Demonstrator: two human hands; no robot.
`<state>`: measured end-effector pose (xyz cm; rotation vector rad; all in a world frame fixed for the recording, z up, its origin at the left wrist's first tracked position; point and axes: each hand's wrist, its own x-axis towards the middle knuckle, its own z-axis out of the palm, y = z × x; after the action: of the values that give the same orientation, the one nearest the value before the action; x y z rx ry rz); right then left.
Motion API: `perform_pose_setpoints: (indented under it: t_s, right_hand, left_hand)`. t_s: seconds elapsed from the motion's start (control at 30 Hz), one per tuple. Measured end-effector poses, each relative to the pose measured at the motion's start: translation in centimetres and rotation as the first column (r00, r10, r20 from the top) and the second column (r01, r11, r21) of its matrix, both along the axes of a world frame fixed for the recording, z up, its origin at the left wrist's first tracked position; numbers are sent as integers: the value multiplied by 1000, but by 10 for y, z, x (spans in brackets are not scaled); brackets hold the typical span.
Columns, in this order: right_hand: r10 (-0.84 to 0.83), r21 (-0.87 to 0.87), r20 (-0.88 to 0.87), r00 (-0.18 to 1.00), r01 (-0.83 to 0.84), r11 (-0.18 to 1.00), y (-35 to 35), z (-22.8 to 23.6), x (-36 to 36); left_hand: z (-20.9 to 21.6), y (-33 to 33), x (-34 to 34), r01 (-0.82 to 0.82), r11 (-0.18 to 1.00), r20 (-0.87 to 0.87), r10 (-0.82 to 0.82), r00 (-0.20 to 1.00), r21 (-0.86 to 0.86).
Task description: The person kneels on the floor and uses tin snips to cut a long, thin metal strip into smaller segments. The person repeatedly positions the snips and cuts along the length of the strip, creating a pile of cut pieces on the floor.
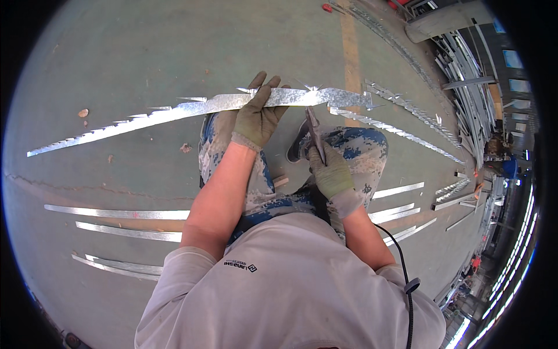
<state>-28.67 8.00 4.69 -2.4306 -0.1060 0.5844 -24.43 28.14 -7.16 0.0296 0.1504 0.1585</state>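
Gripping a long shiny galvanized metal strip [203, 107] w/ toothed edge, gloved left hand [256, 116] is closed round it, held across the knees above green floor [116, 52]. Gloved right hand [331, 171] wraps metal snips [314, 131], blades at strip's lower edge. Flat cut strips [116, 214] lie nearby.

shiny galvanised metal strip [232, 103], matt cloth gloves [256, 119]

A small dark logo mark [241, 265] sits on the pale shirt, just below the hands; no packages or screens show.
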Motion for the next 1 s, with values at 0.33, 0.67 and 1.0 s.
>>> perform_pose_setpoints:
  t_s: [0.33,0.67,1.0]
  right_hand:
    - [-35,-107,-18,999,33,994,13,8,3]
    - [-153,80,-197,968,172,982,16,-1,2]
    - [-223,339,-476,851,411,846,19,-5,-3]
  left_hand:
    - [-1,0,1,-7,1000,-5,7,1000,14]
    - [-6,-1,1,-3,999,10,3,1000,32]
    - [-1,-2,0,7,998,-21,-6,1000,59]
